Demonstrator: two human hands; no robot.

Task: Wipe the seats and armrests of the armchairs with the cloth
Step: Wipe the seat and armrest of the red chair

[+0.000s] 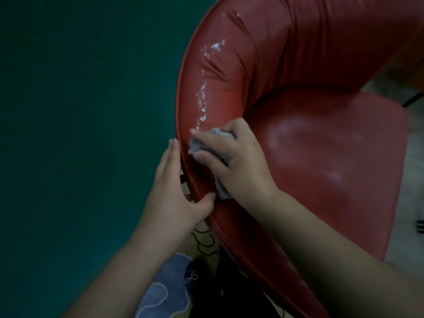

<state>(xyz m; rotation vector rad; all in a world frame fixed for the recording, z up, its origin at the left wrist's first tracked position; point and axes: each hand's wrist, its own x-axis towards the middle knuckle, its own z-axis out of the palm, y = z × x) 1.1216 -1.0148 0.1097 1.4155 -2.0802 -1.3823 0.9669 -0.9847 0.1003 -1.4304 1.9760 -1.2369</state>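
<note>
A red leather armchair fills the right half of the view, its curved armrest running from the top down to the lower middle. White worn flakes streak the armrest. My right hand presses a crumpled grey cloth onto the armrest, just below the flaked streak. My left hand lies flat against the armrest's outer edge, fingers straight and thumb hooked over the rim. The shiny seat cushion lies to the right of my right hand.
A dark green wall stands close on the left of the armchair. Below my arms lie a patterned floor and a blue patterned garment. Pale floor shows at the right edge.
</note>
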